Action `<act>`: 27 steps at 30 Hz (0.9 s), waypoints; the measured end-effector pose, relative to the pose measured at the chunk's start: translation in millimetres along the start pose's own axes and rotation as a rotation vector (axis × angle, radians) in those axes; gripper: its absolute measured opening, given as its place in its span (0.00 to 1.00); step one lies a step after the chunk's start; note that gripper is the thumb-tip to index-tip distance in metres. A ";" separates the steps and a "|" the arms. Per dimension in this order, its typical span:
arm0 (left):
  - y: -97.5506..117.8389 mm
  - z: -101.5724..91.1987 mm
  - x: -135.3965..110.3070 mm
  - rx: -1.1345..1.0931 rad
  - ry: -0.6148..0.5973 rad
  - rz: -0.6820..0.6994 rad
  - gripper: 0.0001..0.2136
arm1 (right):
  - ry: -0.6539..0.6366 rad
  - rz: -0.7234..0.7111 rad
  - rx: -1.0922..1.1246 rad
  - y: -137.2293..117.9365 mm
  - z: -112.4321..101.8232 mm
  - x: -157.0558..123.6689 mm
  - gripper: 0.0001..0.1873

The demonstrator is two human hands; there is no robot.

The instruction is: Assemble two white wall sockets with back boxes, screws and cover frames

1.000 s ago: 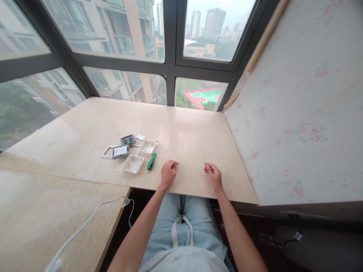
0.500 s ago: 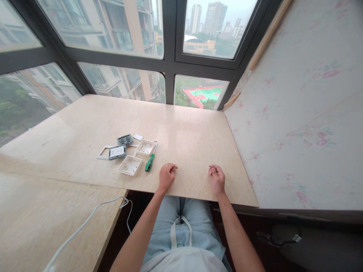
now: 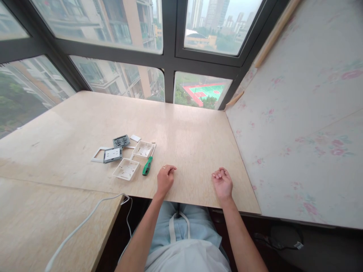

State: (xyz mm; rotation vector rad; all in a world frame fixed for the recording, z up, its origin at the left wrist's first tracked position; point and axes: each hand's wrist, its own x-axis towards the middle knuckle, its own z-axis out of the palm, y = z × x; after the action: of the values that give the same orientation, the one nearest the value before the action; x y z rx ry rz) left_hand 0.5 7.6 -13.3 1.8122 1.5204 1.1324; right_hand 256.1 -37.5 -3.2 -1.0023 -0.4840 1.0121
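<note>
My left hand (image 3: pixel 165 179) rests on the tabletop near its front edge, fingers curled in, with nothing seen in it. Farther right, my right hand (image 3: pixel 222 182) lies turned partly palm up, its fingers folded and holding nothing. Left of my left hand and apart from it is a green-handled screwdriver (image 3: pixel 147 166), its shaft tip against a white mounting box (image 3: pixel 142 149). A second white mounting box (image 3: pixel 126 169) sits nearer me. Beyond it are a socket panel (image 3: pixel 112 154), a dark grey panel (image 3: pixel 121 141) with its workings showing, a white frame (image 3: pixel 98 156) and a small white plate (image 3: pixel 135 138).
The marble-patterned tabletop (image 3: pixel 187 136) runs back to dark-framed windows (image 3: pixel 169 64). A papered wall (image 3: pixel 297 124) bounds it on the right. At the front left, a white cable (image 3: pixel 85 223) crosses a second surface (image 3: pixel 36 223) and hangs over its edge.
My right hand has shifted slightly right and rolled so that more of the palm shows. The left hand stays nearly in place. The view has tilted a little; the parts lie as before.
</note>
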 end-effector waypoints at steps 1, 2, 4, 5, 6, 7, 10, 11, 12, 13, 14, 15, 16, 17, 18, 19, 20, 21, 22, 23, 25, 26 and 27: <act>0.4 -0.2 -0.3 -0.003 0.001 -0.001 0.08 | 0.002 0.011 0.013 -0.5 -0.7 0.9 0.07; 0.7 -0.5 -0.6 -0.007 0.001 -0.002 0.08 | 0.005 0.021 0.024 -0.8 -1.5 1.7 0.07; 1.0 -1.0 -1.4 -0.014 -0.003 -0.002 0.08 | 0.011 0.035 0.044 -0.6 -2.8 2.9 0.06; 0.9 -1.2 -1.7 -0.017 -0.007 -0.001 0.08 | 0.012 0.041 0.051 -0.2 -3.3 3.3 0.06; 0.8 -1.2 -2.0 -0.020 -0.012 0.002 0.08 | 0.012 0.045 0.057 0.3 -3.6 3.6 0.07; 0.5 -1.3 -2.2 -0.023 -0.016 0.005 0.08 | 0.012 0.048 0.062 0.9 -3.7 3.9 0.07; 0.0 -1.0 -2.0 -0.028 -0.017 0.016 0.08 | 0.028 0.065 0.069 2.6 -3.2 4.6 0.10; -0.1 -0.8 -1.7 -0.027 -0.016 0.021 0.08 | 0.044 0.076 0.064 2.8 -2.8 4.9 0.11; -0.1 -0.6 -1.5 -0.026 -0.012 0.024 0.08 | 0.065 0.091 0.056 2.8 -2.2 5.2 0.13; -0.1 -0.4 -1.2 -0.024 -0.008 0.025 0.08 | 0.085 0.107 0.047 2.7 -1.6 5.5 0.14; 0.0 -0.1 -0.9 -0.022 -0.004 0.026 0.08 | 0.101 0.122 0.037 2.4 -0.8 5.8 0.15; 0.1 0.0 -0.7 -0.019 0.000 0.024 0.08 | 0.110 0.133 0.026 2.2 0.0 6.0 0.16; 0.1 0.2 -0.5 -0.015 0.002 0.022 0.08 | 0.111 0.141 0.018 2.0 1.0 6.2 0.17; 0.2 0.2 -0.4 -0.012 0.003 0.021 0.08 | 0.109 0.143 0.012 1.9 1.9 6.3 0.17; 0.3 0.1 -0.4 -0.009 0.002 0.021 0.08 | 0.108 0.141 0.007 2.0 2.8 6.2 0.18; 0.3 0.0 -0.4 -0.007 -0.003 0.023 0.08 | 0.107 0.135 0.003 2.2 3.7 6.1 0.18; 0.4 -0.2 -0.3 -0.006 -0.008 0.026 0.08 | 0.109 0.129 0.000 2.6 4.3 5.8 0.18; 0.5 -0.5 -0.3 -0.004 -0.012 0.028 0.08 | 0.112 0.123 0.001 3.0 4.8 5.5 0.18; 0.7 -0.7 -0.2 -0.003 -0.016 0.030 0.08 | 0.114 0.118 0.003 3.4 5.1 5.2 0.18; 0.8 -0.9 0.0 -0.001 -0.018 0.032 0.08 | 0.114 0.115 0.005 3.8 5.2 4.7 0.18; 1.2 -1.2 0.4 0.006 -0.021 0.033 0.08 | 0.108 0.115 0.010 4.2 5.0 3.8 0.18; 1.4 -1.3 0.6 0.010 -0.021 0.032 0.08 | 0.104 0.115 0.011 4.3 4.8 3.2 0.18; 1.6 -1.4 0.8 0.015 -0.023 0.031 0.08 | 0.100 0.113 0.010 4.3 4.6 2.6 0.18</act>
State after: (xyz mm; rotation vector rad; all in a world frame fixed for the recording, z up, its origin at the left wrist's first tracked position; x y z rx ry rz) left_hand 0.2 7.8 -11.1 1.8587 1.4965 1.1142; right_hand 251.9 -32.4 -4.9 -1.0755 -0.3424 1.0585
